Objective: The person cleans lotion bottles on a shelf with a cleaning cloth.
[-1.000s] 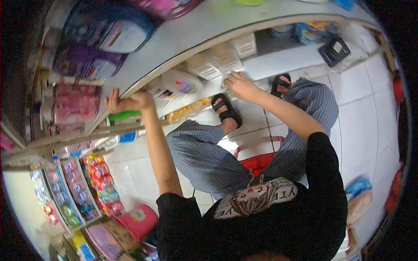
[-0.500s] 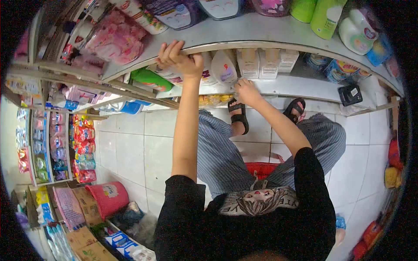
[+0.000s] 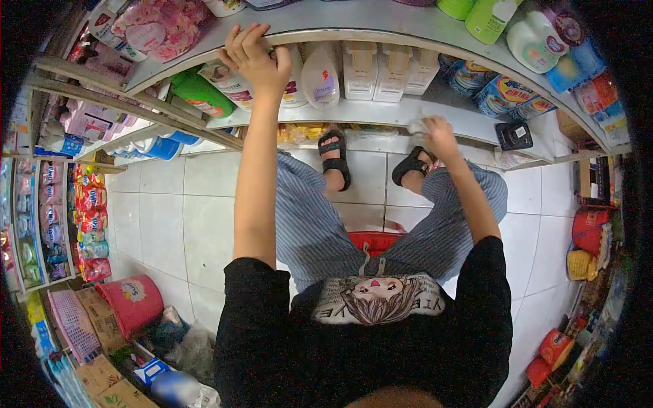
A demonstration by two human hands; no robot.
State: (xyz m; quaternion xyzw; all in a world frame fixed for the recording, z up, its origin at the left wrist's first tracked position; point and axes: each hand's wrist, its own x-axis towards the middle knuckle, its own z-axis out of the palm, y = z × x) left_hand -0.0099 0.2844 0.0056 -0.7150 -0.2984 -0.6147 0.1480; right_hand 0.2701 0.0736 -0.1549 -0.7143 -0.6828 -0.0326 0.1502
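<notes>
My left hand [image 3: 257, 60] rests on the front edge of the upper shelf [image 3: 313, 35], its fingers spread over the top. Behind and below it stand a green bottle [image 3: 202, 94] and white bottles, partly covered by my hand and forearm. Low on the right, my right hand [image 3: 441, 138] is closed on a crumpled whitish cloth [image 3: 417, 125], somewhat blurred, at the lower shelf [image 3: 381, 117]. Behind the cloth are a white bottle with a pale purple label [image 3: 320, 80] and several white boxes [image 3: 393, 73].
Blue packs [image 3: 507, 96] stand at the right of the lower shelf, near a small black box-like object [image 3: 513, 135]. Bottles and a pink floral pack [image 3: 160, 30] line the upper shelf. I sit on a red seat [image 3: 373, 241]; a red bucket [image 3: 130, 304] is on the left.
My right hand has moved right along the lower shelf, away from the bottles, with the cloth now showing. My left hand stays on the upper shelf edge. The whole view has shifted.
</notes>
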